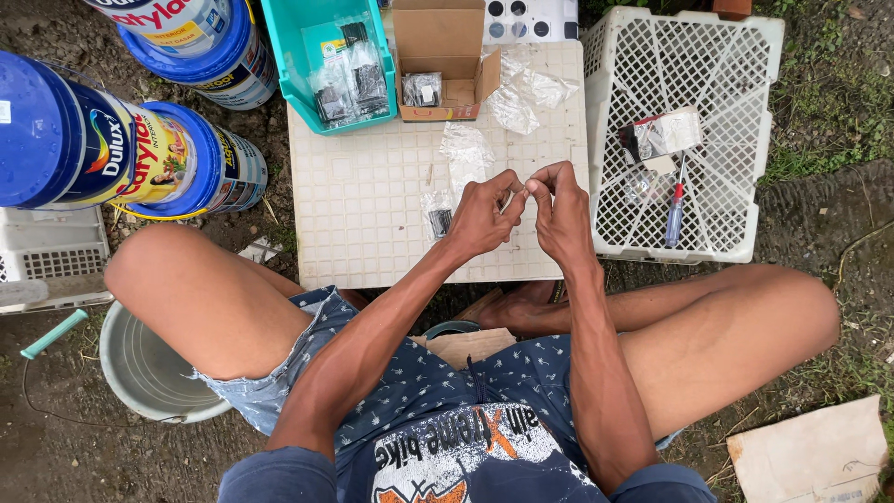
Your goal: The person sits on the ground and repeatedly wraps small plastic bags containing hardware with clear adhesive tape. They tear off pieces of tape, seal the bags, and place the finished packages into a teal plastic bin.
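Small part point(521, 189) pinched between both hands' fingers point(538, 186)

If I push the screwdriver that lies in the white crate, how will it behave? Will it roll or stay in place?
The screwdriver has a round-looking handle, so it would probably roll a little. It lies on the open lattice of the white crate, which may catch its thin shaft and stop it. It looks small and stiff, likely light to lift.

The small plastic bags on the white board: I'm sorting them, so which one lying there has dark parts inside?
The small bag just left of the left hand, nearest the person. The other bags farther up the white board look clear and empty.
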